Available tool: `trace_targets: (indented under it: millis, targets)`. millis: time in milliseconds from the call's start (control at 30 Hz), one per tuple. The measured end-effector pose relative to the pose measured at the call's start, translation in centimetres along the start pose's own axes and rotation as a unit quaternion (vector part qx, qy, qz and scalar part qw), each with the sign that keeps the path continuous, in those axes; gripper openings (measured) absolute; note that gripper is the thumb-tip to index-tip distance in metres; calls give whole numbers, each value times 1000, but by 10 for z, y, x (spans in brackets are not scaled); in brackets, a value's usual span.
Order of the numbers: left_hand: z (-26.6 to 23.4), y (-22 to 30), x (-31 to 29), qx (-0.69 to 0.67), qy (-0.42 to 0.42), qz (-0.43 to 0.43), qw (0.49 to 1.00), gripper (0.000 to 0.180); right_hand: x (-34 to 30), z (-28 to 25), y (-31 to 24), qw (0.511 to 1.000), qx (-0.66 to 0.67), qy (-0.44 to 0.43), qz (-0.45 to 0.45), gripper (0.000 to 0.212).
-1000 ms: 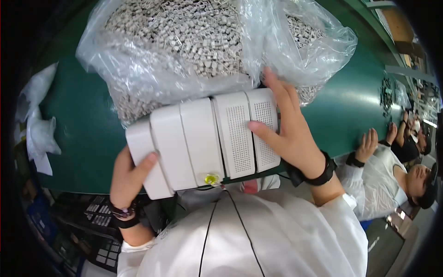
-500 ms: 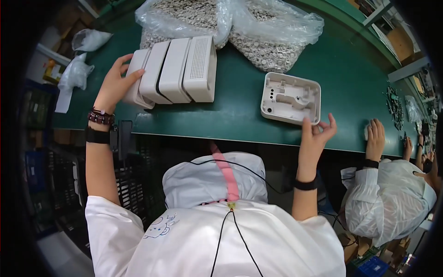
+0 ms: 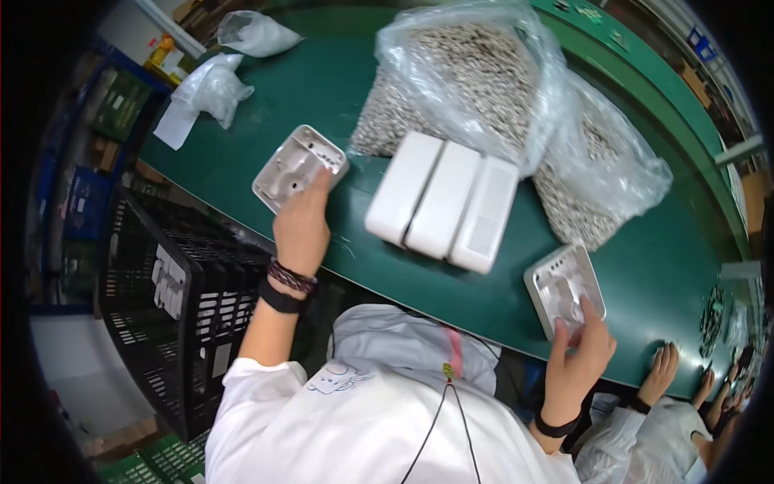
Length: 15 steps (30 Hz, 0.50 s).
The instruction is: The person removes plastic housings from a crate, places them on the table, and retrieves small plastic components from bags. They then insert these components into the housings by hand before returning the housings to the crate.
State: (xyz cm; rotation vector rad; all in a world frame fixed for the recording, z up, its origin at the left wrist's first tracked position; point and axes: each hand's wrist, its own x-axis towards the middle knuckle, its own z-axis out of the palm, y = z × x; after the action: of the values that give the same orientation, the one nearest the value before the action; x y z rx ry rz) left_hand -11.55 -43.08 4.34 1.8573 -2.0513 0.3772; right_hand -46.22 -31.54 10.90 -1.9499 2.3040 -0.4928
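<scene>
My left hand (image 3: pixel 303 230) grips a white plastic housing (image 3: pixel 270 173) by its near right side. The housing lies with its hollow side up at the left, showing ribs and small holes inside. At the right, my right hand (image 3: pixel 582 355) is closed on the near end of a second white plastic housing (image 3: pixel 542 292), also hollow side up, with fingers reaching over its wall. Between the hands, a row of three white housings (image 3: pixel 439 202) stands side by side, and the rightmost bears a grid of small holes. Neither hand touches that row.
Behind the row, two clear plastic bags (image 3: pixel 476 73) full of small pale parts rest on the green table (image 3: pixel 339 242). Smaller plastic bags (image 3: pixel 218 89) lie at the far left. A black crate (image 3: pixel 189 323) stands below the table's left edge. A co-worker's hand (image 3: pixel 661 371) is at the right.
The view has turned. My left hand has taken the leftmost housing off the row and moved it aside, hollow side up. My right hand has closed on the right housing.
</scene>
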Motion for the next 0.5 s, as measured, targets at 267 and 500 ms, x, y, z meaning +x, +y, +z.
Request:
trace_targets:
  millis: [267, 500]
  targets:
    - [-3, -33, 18, -33, -27, -40, 998, 42, 30, 25, -2, 993, -48, -91, -59, 49]
    - [-44, 45, 59, -400, -123, -1, 908, 50, 50, 14, -17, 994, -85, 13, 68, 56]
